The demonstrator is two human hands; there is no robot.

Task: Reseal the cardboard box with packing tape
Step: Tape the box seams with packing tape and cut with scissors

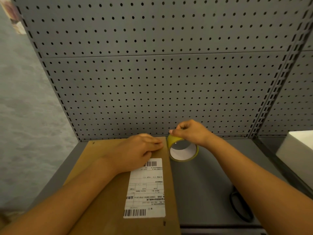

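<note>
A brown cardboard box (108, 192) lies flat on a grey shelf, a white shipping label (145, 189) stuck on its top near the right edge. My left hand (137, 151) rests on the far part of the box top, fingers flat and pointing right toward the box edge. Just off the box's far right corner, my right hand (191, 131) pinches a roll of yellowish packing tape (183, 150) at its top. The roll hangs tilted above the shelf, its white core facing me. Whether a strip of tape runs from the roll to the box is unclear.
A grey pegboard wall (160, 73) rises right behind the box. Black scissors (240, 206) lie on the shelf (203, 184) under my right forearm. A white box (298, 148) stands at the right edge. A grey wall lies to the left.
</note>
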